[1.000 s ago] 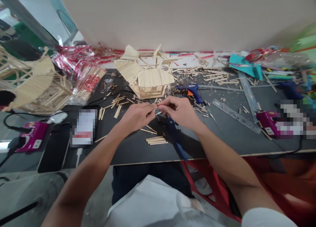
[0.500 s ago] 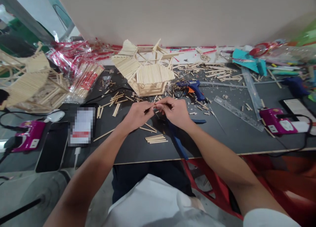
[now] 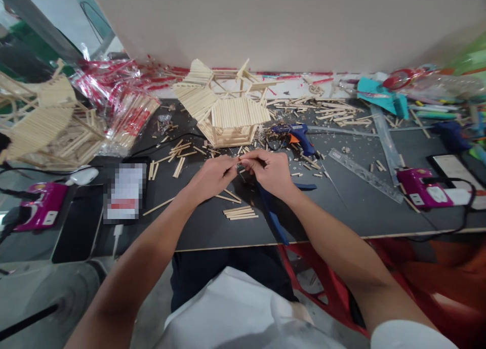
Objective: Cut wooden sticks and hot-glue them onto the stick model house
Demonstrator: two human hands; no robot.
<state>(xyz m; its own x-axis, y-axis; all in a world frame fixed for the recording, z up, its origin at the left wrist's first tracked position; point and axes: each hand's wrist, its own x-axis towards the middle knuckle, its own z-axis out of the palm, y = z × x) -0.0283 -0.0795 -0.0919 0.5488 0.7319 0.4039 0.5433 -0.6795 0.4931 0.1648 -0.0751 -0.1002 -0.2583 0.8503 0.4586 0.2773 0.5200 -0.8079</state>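
Note:
My left hand (image 3: 212, 176) and my right hand (image 3: 270, 171) meet over the middle of the dark table (image 3: 341, 207), fingertips pinched together on a small thin wooden stick piece (image 3: 239, 161) held between them. Just beyond the hands stands a small house model made of wooden sticks (image 3: 231, 121). Under my right wrist lies a blue-handled cutter (image 3: 271, 215). A short row of cut sticks (image 3: 240, 213) lies on the table close to me, below the hands.
A blue glue gun (image 3: 298, 134) and a clear ruler (image 3: 364, 174) lie to the right. Purple devices sit at the left (image 3: 40, 206) and right (image 3: 421, 188). A phone (image 3: 123, 192), packs of sticks (image 3: 129, 114) and another stick model (image 3: 41, 129) are on the left.
Both hands have drawn slightly closer together and nearer the stick house, still pinching the small piece. The view has shifted a little.

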